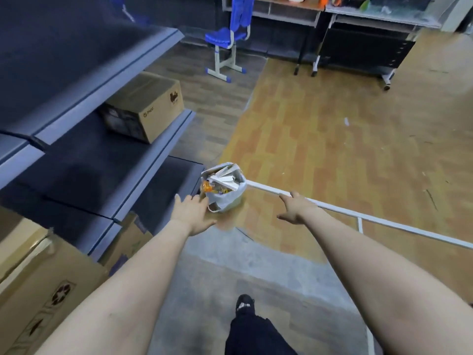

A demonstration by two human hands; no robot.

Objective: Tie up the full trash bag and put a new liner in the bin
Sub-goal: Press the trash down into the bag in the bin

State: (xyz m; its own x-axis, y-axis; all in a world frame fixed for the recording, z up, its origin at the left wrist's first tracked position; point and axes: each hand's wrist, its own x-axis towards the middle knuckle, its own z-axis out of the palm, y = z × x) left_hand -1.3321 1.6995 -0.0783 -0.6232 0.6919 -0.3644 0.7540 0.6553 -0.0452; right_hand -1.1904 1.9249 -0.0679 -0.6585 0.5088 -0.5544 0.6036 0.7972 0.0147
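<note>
We see the full trash bag [224, 187] sitting in its small bin on the floor [320, 139], at about twelve o'clock from us, right at the foot of the dark blue shelving [107, 155]. Its white plastic mouth gapes open, stuffed with cardboard scraps and an orange wrapper — nothing tied.

Both our hands reach forward toward it. The left hand [190, 213] is spread, fingers straight, its fingertips just beside the bag's near left edge at roughly seven o'clock from the bag; whether they touch the plastic we cannot tell. The right hand [295, 207] is also open and holds nothing, fingers relaxed, hovering near the bag at about four o'clock from it, over a long white strip [332, 207] that lies on the floor and runs off toward three o'clock.

A cardboard box [143, 106] rests on a shelf at ten o'clock, a blue chair [227, 37] stands at twelve o'clock far back, and a table [294, 11] lies beyond it. Our black shoe [244, 304] shows at six o'clock.
</note>
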